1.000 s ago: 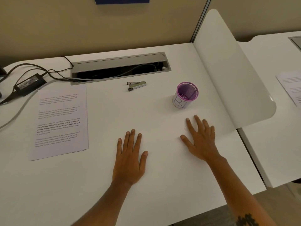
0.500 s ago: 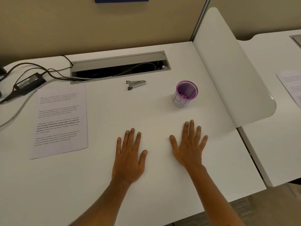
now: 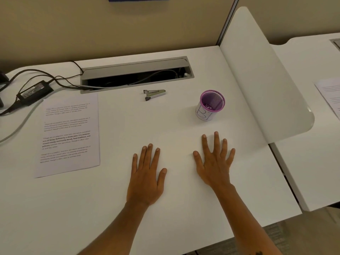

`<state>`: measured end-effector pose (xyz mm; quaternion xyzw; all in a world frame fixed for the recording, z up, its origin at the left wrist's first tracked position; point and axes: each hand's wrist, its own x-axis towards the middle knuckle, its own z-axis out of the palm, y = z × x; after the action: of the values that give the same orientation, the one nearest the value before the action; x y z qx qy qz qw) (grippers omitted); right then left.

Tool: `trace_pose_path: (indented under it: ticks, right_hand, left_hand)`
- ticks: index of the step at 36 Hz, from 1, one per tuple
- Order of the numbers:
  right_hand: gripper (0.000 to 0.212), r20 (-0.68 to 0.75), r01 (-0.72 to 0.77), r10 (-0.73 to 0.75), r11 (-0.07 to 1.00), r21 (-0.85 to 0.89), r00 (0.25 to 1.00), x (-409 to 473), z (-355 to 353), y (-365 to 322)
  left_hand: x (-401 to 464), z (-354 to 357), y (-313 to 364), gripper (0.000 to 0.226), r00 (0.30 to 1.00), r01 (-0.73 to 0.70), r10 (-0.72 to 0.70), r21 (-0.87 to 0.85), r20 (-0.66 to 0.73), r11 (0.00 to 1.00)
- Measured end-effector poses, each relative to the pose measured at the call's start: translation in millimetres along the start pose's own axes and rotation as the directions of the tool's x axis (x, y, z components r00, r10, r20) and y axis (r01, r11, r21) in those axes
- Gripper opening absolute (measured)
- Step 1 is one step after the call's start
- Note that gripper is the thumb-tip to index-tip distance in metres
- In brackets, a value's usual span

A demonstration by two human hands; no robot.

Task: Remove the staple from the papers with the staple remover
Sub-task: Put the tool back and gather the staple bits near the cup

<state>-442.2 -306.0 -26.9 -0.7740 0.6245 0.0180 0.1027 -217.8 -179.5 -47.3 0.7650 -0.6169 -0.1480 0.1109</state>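
The printed papers [image 3: 69, 134] lie flat on the white desk [image 3: 165, 208] at the left. A small grey staple remover [image 3: 154, 94] rests further back, just in front of the cable slot. My left hand [image 3: 147, 177] lies palm down on the desk near the middle, fingers apart and holding nothing. My right hand [image 3: 214, 162] lies flat beside it to the right, fingers spread, also holding nothing. Both hands are well short of the staple remover and to the right of the papers. I cannot make out the staple.
A purple mesh cup [image 3: 210, 105] stands just beyond my right hand. A grey cable slot [image 3: 136, 74] runs along the back. A power adapter [image 3: 34, 91] with cables lies at the back left. A white divider panel [image 3: 263, 74] rises on the right, with another desk and sheet [image 3: 329, 92] beyond.
My right hand slid left and turned its fingers straight ahead, then settled flat beside the left hand. My left hand stayed still.
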Motion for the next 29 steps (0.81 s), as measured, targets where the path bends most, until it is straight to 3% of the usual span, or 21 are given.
trace_pose_path:
  ticks: [8,16,29]
  right_hand:
    - [0.058,-0.161,-0.082,0.127,0.963,0.258,0.979,18,-15,12]
    - [0.027,-0.231,0.021,0.1,0.881,0.473,0.968,43,-18,23]
    - [0.016,-0.172,0.094,-0.016,0.884,0.457,0.985,59,-29,33]
  left_hand:
    - [-1,0,0,0.071,1.0,-0.003,0.003,-0.01,-0.008,1.0]
    - [-1,-3,1,0.07,1.0,0.003,-0.003,-0.001,0.007,1.0]
    - [-1,-2,1,0.071,1.0,-0.001,0.001,0.0,0.003,1.0]
